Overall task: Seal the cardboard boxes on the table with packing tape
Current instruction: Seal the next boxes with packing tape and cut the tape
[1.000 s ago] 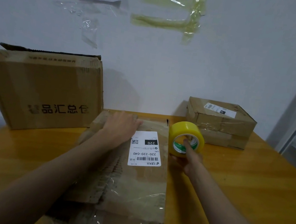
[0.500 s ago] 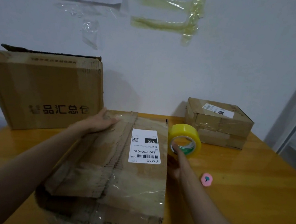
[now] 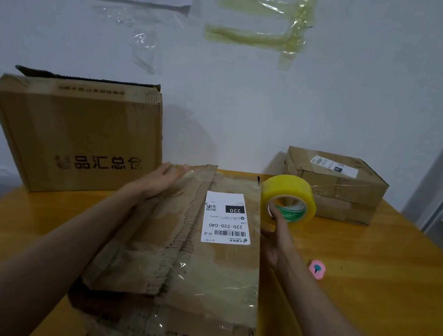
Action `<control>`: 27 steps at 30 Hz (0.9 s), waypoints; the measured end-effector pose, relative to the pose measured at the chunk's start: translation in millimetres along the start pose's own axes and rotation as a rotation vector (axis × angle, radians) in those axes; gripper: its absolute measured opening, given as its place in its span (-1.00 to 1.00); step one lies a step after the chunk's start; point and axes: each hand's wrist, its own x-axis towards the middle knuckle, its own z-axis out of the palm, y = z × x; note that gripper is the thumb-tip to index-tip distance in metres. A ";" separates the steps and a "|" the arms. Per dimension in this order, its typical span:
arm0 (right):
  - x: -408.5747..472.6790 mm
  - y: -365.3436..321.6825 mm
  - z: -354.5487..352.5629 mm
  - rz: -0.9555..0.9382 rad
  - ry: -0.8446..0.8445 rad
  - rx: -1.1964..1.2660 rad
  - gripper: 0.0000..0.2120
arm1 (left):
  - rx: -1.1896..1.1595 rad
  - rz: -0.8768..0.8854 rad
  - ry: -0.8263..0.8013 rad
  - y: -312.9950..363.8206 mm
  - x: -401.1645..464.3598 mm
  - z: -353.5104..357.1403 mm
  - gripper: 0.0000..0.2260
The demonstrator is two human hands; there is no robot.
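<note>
Left hand [image 3: 162, 181] has slid from the middle of the near box [image 3: 200, 278] to its far left flap, fingers straight, pressing flat. That flap now sits raised, so the seam looks unsealed. Right hand [image 3: 276, 231] holds the yellow tape roll [image 3: 289, 198] upright at the box's far right corner, fingers hooked through the core. A pink eraser [image 3: 316, 269] has come into view on the bench [image 3: 382, 287]. Large box [image 3: 78, 135] far left, top flap ajar; small box [image 3: 336, 185] far right, already taped. Contents hidden.

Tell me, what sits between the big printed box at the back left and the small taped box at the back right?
In the head view, the tape roll, held by the right hand, and the far end of the middle box; the left hand rests there.
</note>
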 end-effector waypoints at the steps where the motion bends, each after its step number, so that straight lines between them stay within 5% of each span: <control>1: -2.2 -3.4 -0.6 -0.012 0.015 0.013 -0.62 | -0.024 0.011 -0.001 0.0 0.1 0.9 0.07; 12: -27.8 -112.7 34.4 -0.334 0.120 -0.233 -0.54 | -0.356 0.059 -0.066 7.3 30.9 46.1 -0.06; 17: -25.6 -147.0 69.4 -0.473 0.195 -0.448 -0.63 | -0.458 0.317 0.363 47.1 -21.3 67.8 -0.44; 22: -19.1 -144.6 97.1 -0.513 0.217 -0.583 -0.63 | -0.807 0.373 -0.004 68.7 -55.1 56.3 -0.36; 25: -19.3 -138.8 112.2 -0.535 0.218 -0.656 -0.63 | -0.681 0.383 -0.123 73.3 -57.5 37.6 -0.45; 27: -18.8 -135.9 122.6 -0.568 0.213 -0.709 -0.69 | -0.563 0.369 -0.168 77.7 -54.1 17.9 -0.33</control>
